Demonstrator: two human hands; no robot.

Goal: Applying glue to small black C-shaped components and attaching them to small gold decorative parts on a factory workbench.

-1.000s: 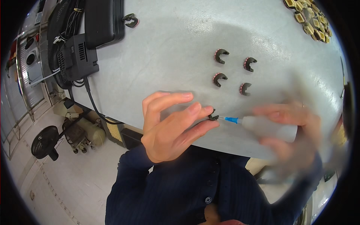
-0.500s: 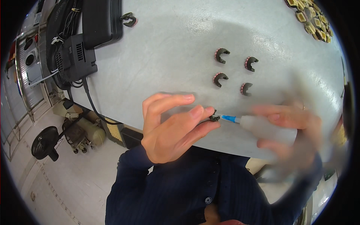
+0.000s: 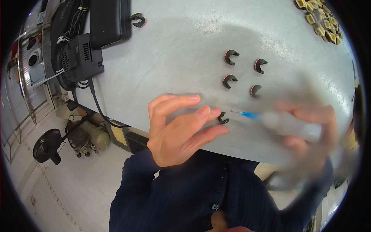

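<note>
My left hand [image 3: 176, 133] pinches a small dark C-shaped piece [image 3: 223, 118] at the thumb and fingertips, above the near edge of the table. To its right, my right hand [image 3: 320, 121] grips a white squeeze bottle [image 3: 288, 125] lying sideways, both partly smeared. The bottle's blue needle tip [image 3: 249, 115] points left at the C-shaped piece, with a small gap between them. Beyond the hands, several similar dark C-shaped pieces [image 3: 231, 57] with pink beaded outer rims lie on the grey table [image 3: 174, 58].
Another dark C-shaped piece [image 3: 138, 20] lies beside a black case [image 3: 110, 23] at the far left. A black boxy device [image 3: 83, 56] with a cable [image 3: 98, 102] sits at the left edge. Many yellowish and dark pieces [image 3: 326, 23] are clustered at the far right.
My right hand has drawn the bottle to the right, and its needle tip has come away from the C-shaped piece. My left hand stays nearly in place, still pinching the piece.
</note>
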